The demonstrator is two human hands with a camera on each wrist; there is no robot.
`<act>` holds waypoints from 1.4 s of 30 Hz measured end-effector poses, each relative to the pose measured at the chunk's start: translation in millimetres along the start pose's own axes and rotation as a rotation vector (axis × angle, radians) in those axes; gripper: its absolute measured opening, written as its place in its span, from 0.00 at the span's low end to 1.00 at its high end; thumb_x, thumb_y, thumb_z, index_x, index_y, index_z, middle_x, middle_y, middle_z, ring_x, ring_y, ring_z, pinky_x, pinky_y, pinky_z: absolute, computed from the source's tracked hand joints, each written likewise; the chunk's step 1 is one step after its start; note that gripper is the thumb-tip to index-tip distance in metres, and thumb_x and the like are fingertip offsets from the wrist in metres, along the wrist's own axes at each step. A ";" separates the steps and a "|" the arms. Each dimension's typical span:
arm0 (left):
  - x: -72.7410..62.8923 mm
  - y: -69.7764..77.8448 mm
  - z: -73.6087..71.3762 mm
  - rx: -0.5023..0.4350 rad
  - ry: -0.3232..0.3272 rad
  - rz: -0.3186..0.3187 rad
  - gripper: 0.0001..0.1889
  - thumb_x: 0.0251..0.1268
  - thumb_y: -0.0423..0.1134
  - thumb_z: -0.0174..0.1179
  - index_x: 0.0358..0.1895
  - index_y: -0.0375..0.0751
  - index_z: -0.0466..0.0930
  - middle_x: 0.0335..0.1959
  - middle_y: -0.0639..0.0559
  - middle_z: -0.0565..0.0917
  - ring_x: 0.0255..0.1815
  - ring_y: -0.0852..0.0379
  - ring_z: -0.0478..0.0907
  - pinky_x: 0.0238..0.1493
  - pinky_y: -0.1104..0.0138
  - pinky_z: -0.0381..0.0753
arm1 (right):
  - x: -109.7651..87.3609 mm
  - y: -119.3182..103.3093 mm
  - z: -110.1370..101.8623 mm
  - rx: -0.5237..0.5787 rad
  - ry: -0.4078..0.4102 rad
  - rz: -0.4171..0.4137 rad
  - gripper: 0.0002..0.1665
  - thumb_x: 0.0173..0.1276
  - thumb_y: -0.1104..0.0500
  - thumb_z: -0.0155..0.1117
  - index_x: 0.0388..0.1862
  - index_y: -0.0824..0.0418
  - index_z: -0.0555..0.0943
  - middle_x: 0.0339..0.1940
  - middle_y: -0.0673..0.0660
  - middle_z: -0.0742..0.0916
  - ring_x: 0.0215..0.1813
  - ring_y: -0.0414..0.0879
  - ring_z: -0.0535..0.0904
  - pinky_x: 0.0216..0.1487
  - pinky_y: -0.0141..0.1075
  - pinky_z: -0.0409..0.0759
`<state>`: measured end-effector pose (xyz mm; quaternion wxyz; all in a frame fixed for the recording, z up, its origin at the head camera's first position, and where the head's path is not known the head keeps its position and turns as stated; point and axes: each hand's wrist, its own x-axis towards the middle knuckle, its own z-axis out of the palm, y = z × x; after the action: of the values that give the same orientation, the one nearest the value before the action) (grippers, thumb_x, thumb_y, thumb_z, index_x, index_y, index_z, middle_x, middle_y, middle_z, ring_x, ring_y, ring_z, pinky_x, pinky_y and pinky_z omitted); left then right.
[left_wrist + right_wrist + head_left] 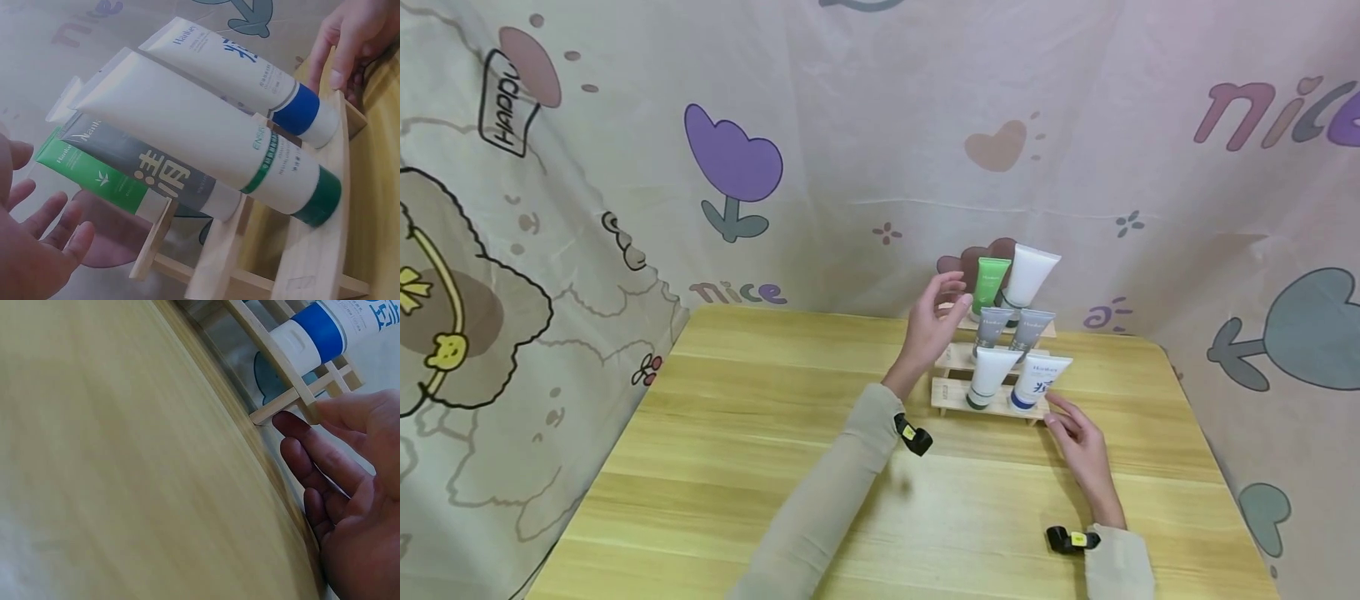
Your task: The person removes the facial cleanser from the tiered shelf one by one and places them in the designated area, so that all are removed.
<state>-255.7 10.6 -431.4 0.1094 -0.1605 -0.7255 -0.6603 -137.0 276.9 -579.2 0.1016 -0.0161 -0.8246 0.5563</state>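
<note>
A three-tier wooden rack point(955, 398) bears several squeeze tubes standing on their caps. On its top tier are a green tube point(990, 282) and a large white tube point(1030, 273). Two grey tubes point(992, 325) fill the middle tier. At the front stand a white tube with a green cap point(206, 131) and a white tube with a blue band point(1037, 379). My left hand point(934, 321) is beside the green tube, fingers apart and holding nothing. With thumb and forefinger, my right hand point(1084, 446) pinches the right end of the rack's lowest tier.
The rack stands on a wood-grain table point(737, 450), toward its back edge. Behind and at both sides hangs a printed cloth point(850, 150) with flowers and lettering. Each wrist carries a small black camera point(914, 435) on a strap.
</note>
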 end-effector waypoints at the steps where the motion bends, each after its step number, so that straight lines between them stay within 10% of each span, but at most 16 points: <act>1: 2.3 0.2 1.4 0.001 0.000 -0.002 0.20 0.76 0.40 0.60 0.67 0.42 0.74 0.60 0.41 0.81 0.58 0.51 0.79 0.60 0.57 0.81 | -0.4 -0.1 -0.4 0.002 -0.001 0.000 0.23 0.81 0.60 0.56 0.71 0.66 0.75 0.59 0.70 0.84 0.51 0.25 0.81 0.50 0.17 0.75; 42: 41.0 -9.7 33.4 -0.028 0.016 -0.189 0.18 0.66 0.26 0.66 0.58 0.36 0.79 0.54 0.39 0.85 0.54 0.48 0.83 0.56 0.66 0.82 | 1.2 6.7 0.3 -0.007 0.010 0.026 0.24 0.80 0.56 0.58 0.70 0.62 0.77 0.57 0.68 0.86 0.51 0.24 0.80 0.51 0.18 0.74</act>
<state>-295.5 46.7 -428.6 0.0502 -0.0877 -0.7273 -0.6788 -138.9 279.3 -585.3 0.0982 -0.0300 -0.8256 0.5548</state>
